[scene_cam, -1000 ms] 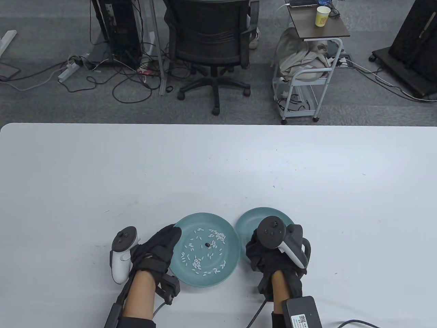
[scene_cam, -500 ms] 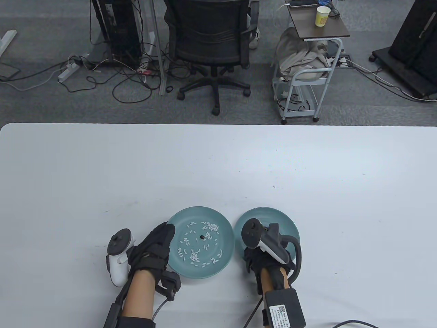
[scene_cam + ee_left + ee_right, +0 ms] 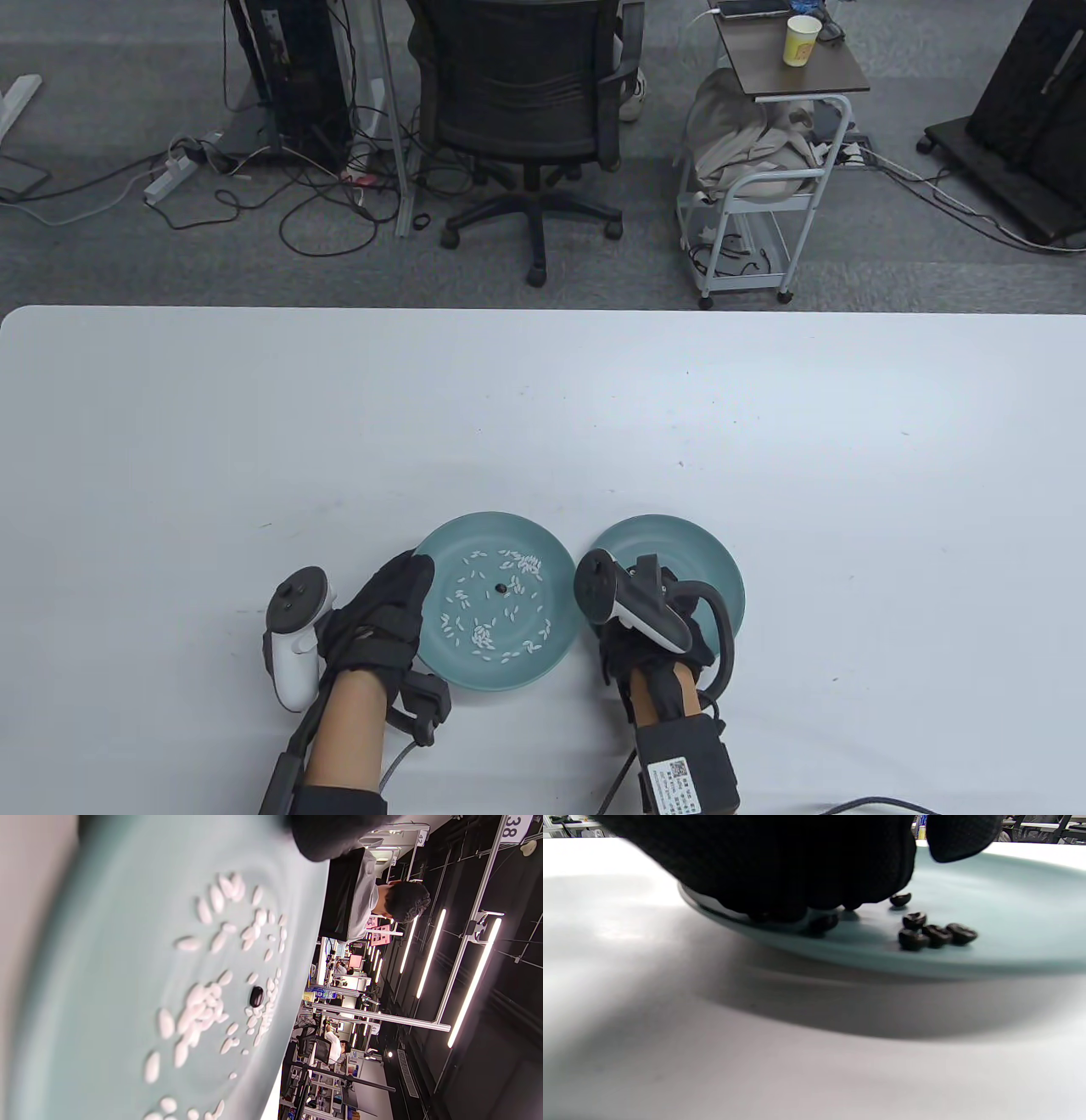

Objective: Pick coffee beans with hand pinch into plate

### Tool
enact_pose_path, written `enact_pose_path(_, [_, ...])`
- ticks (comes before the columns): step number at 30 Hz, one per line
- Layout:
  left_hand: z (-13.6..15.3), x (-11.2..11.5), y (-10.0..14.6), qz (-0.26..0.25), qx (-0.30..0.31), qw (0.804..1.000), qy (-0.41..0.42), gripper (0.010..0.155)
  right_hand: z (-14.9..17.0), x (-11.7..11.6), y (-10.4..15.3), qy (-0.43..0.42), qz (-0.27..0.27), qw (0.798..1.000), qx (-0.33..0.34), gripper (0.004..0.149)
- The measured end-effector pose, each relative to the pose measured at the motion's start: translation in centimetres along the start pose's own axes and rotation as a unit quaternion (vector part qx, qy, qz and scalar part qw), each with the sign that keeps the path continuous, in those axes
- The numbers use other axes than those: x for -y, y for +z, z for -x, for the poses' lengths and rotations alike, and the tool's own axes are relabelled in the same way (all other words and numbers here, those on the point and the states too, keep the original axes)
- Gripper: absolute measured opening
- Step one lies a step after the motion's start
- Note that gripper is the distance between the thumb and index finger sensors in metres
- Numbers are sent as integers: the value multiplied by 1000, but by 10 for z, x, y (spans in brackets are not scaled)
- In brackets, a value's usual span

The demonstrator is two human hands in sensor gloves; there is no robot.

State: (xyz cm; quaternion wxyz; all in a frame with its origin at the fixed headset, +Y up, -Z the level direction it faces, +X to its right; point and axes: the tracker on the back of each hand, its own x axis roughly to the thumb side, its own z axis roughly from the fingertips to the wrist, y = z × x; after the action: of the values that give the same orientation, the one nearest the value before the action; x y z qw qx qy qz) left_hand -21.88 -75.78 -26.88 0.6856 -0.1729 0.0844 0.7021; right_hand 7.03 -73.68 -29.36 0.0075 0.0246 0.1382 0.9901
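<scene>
A teal plate [image 3: 560, 654] holds several white grains [image 3: 484, 632] and one dark coffee bean [image 3: 501, 587]; the left wrist view shows the plate [image 3: 106, 942] and the bean [image 3: 256, 996] close up. My left hand [image 3: 407, 577] rests with fingers stretched on this plate's left rim. A second teal plate [image 3: 679, 539] stands to the right. My right hand [image 3: 657, 624] is over its near left part, under the tracker. In the right wrist view several coffee beans [image 3: 933, 933] lie on that plate [image 3: 1009, 878]. The curled fingers [image 3: 797, 866] touch its near rim, and the thumb tip stands apart.
The white table [image 3: 543, 407] stretches far and to both sides of the two plates. A black pack [image 3: 687, 768] sits on my right forearm with a cable at the front edge. An office chair [image 3: 526, 110] and a cart [image 3: 764, 170] stand beyond the table.
My right hand has drawn back toward me and to the left, from over the right plate's middle to its near left rim. The left hand and left plate shifted slightly away.
</scene>
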Motion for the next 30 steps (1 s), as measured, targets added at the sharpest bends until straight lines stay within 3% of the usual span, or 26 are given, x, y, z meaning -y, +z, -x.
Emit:
enact_pose_path(11, [0, 1, 0, 5, 1, 1000, 3, 51, 39, 12, 9, -114, 34, 992, -34, 36])
enact_pose_path(17, [0, 1, 0, 11, -2, 1000, 4, 51, 53, 31, 18, -172, 92, 980, -35, 37])
enact_pose_path(26, [0, 2, -1, 16, -6, 1000, 6, 51, 28, 67, 40, -179, 169, 968, 47, 39])
enact_pose_path(30, [-1, 5, -2, 43, -8, 999, 2, 51, 8, 77, 53, -168, 194, 963, 84, 39])
